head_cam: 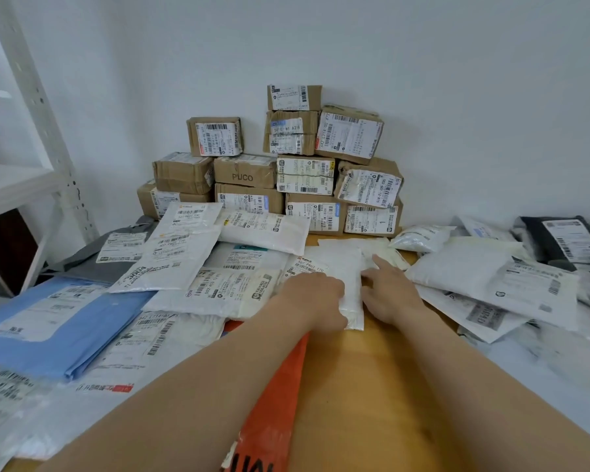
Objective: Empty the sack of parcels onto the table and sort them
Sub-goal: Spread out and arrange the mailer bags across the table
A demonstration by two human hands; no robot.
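here, left hand (312,298) gripping parcel (348,267), right hand (389,294) touching (index out)

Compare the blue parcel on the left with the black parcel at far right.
The blue parcel is pale blue; the black parcel is dark. The blue parcel lies flat and smooth near the camera; the black parcel lies farther back and shows less of itself. Both are soft bags bearing a white label face up.

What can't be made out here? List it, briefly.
Head view only:
Left hand: fingertips hidden beneath its knuckles, so its hold on the flat white plastic mailer is unclear.
Orange plastic sack: covered by forearms, cut by the bottom edge.
Black plastic mailer: cut by the right edge.
Brown cardboard boxes: label print too small.
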